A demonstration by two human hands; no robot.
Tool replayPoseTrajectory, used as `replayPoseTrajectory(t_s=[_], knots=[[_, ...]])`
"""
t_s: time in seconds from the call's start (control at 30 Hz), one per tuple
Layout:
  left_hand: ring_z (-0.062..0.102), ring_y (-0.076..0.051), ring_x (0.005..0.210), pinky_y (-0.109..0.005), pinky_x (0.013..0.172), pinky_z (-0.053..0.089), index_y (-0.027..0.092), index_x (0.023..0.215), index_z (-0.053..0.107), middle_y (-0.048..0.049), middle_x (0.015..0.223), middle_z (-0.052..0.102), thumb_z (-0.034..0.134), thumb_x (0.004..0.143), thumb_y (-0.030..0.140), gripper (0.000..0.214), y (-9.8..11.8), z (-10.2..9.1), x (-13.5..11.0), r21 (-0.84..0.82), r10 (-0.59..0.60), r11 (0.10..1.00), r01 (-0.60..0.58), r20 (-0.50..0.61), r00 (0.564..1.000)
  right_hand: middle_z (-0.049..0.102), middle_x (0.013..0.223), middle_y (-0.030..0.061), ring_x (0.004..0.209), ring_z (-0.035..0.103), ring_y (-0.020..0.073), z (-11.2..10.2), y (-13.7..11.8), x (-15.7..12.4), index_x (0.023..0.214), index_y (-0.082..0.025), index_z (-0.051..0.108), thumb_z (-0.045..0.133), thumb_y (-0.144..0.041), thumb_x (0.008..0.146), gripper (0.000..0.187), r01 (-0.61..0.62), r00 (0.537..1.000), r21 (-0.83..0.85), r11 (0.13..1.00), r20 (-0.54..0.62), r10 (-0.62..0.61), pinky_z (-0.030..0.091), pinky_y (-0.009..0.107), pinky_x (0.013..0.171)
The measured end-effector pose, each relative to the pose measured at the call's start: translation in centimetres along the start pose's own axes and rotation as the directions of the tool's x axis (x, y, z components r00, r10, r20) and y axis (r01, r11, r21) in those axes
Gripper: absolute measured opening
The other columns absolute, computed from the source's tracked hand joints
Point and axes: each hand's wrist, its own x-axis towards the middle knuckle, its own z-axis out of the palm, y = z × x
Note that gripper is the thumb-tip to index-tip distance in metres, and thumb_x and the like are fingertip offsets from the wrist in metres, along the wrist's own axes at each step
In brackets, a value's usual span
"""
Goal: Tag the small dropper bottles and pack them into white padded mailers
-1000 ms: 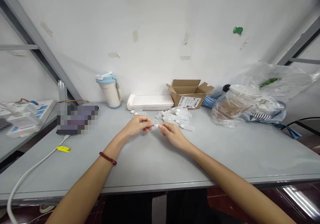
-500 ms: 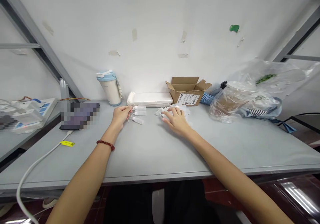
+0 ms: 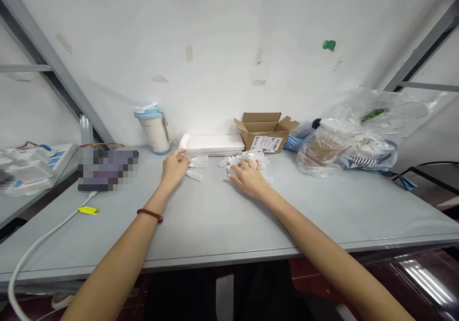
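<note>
My left hand [image 3: 174,169] rests on the grey table at the left ends of several small white tag-like pieces [image 3: 194,175] with thin loops. Its index finger and thumb are slightly apart, and I see nothing held between them. My right hand [image 3: 248,177] lies over a loose pile of similar white translucent pieces [image 3: 264,161], its fingers spread and touching them. Part of the pile is hidden under that hand. Just behind the pieces is a stack of flat white packets [image 3: 215,144].
An open cardboard box [image 3: 267,134] stands behind the pile. A blue-lidded tumbler [image 3: 154,130] is at the back left, near a pixelated phone-like object [image 3: 107,170] on a white cable [image 3: 46,235]. Plastic-wrapped items [image 3: 330,144] lie at the right, against the wall.
My left finger and thumb have parted from a pinch at the upper tag, and the tags lie slightly fanned. My right hand stays on the pile with its fingers shifted slightly. The view has moved a little.
</note>
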Motion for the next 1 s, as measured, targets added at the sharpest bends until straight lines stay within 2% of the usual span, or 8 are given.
replayPoseTrajectory(t_s=[0.13,0.27,0.4,0.5,0.63,0.83,0.9,1.0], knots=[[0.056,-0.017,0.058,-0.028,0.062,0.042,0.013,0.097,0.065,-0.0031,0.064,0.065,0.047,0.074,0.030,0.034,1.1,0.5,-1.2,0.132,0.194,0.969,-0.207,0.110,0.975,0.056,0.112,0.0133,0.109,0.040,0.0286,-0.1,0.1,0.1,0.116,-0.023,0.060,0.027,-0.043,0.096,0.043,-0.024,1.000,0.048,0.999,-0.019,0.025,0.020,0.053,0.097],[0.058,-0.017,0.059,-0.028,0.060,0.042,0.013,0.090,0.066,-0.0041,0.064,0.065,0.047,0.075,0.034,0.033,2.1,1.4,-2.6,0.070,0.224,0.968,-0.242,0.208,0.952,0.058,0.103,0.0116,0.103,0.043,0.0248,-0.4,0.4,0.3,0.108,-0.024,0.063,0.028,-0.038,0.097,0.040,-0.027,0.998,0.115,0.993,-0.061,0.035,0.025,0.045,0.092],[0.055,-0.016,0.055,-0.028,0.059,0.042,0.013,0.088,0.066,-0.0034,0.063,0.065,0.046,0.076,0.034,0.032,2.6,2.0,-3.4,0.040,0.252,0.962,-0.270,0.247,0.935,0.059,0.100,0.0110,0.101,0.045,0.0252,-0.3,0.9,0.5,0.110,-0.022,0.061,0.044,-0.038,0.092,0.030,-0.011,0.981,0.170,0.985,-0.190,0.044,0.028,0.042,0.089],[0.054,-0.015,0.055,-0.028,0.059,0.042,0.013,0.087,0.066,-0.0034,0.063,0.064,0.045,0.076,0.034,0.032,2.8,1.9,-3.5,0.028,0.257,0.961,-0.273,0.258,0.931,0.063,0.097,0.0090,0.098,0.050,0.0247,-0.2,1.1,0.6,0.105,-0.022,0.061,0.050,-0.030,0.088,0.022,-0.011,0.954,0.292,0.956,-0.284,0.097,0.031,0.040,0.087],[0.053,-0.014,0.054,-0.027,0.056,0.041,0.011,0.092,0.066,-0.0040,0.066,0.064,0.048,0.075,0.036,0.034,2.7,1.8,-3.4,-0.061,0.212,0.977,-0.203,0.293,0.932,0.064,0.095,0.0052,0.092,0.054,0.0214,-0.8,0.6,0.5,0.099,-0.022,0.060,0.051,-0.030,0.084,0.019,0.020,0.910,0.616,0.788,-0.338,0.242,0.038,0.035,0.081],[0.048,-0.010,0.047,-0.025,0.050,0.041,0.009,0.110,0.061,-0.0040,0.073,0.066,0.054,0.072,0.035,0.047,3.0,1.9,-3.5,-0.212,0.142,0.975,-0.058,0.408,0.902,0.058,0.071,-0.0011,0.067,0.052,0.0146,-1.6,-0.1,0.4,0.098,-0.021,0.057,0.054,-0.041,0.079,0.028,-0.026,0.933,0.917,0.397,-0.121,0.339,0.039,0.027,0.061],[0.049,-0.009,0.048,-0.024,0.048,0.040,0.010,0.110,0.062,-0.0044,0.074,0.066,0.056,0.071,0.036,0.047,3.3,1.8,-3.7,-0.221,0.113,0.975,-0.013,0.445,0.889,0.057,0.067,-0.0017,0.064,0.051,0.0141,-1.6,-0.1,0.4,0.097,-0.021,0.057,0.054,-0.045,0.078,0.030,-0.034,0.931,0.944,0.327,-0.089,0.353,0.037,0.026,0.058],[0.050,-0.009,0.050,-0.023,0.045,0.038,0.012,0.106,0.064,-0.0052,0.076,0.066,0.059,0.071,0.038,0.044,4.0,1.5,-3.9,-0.256,0.098,0.966,0.033,0.482,0.871,0.057,0.064,-0.0019,0.064,0.050,0.0136,-1.7,-0.3,0.4,0.093,-0.021,0.058,0.056,-0.047,0.077,0.031,-0.027,0.916,0.952,0.304,-0.098,0.388,0.036,0.026,0.058]])
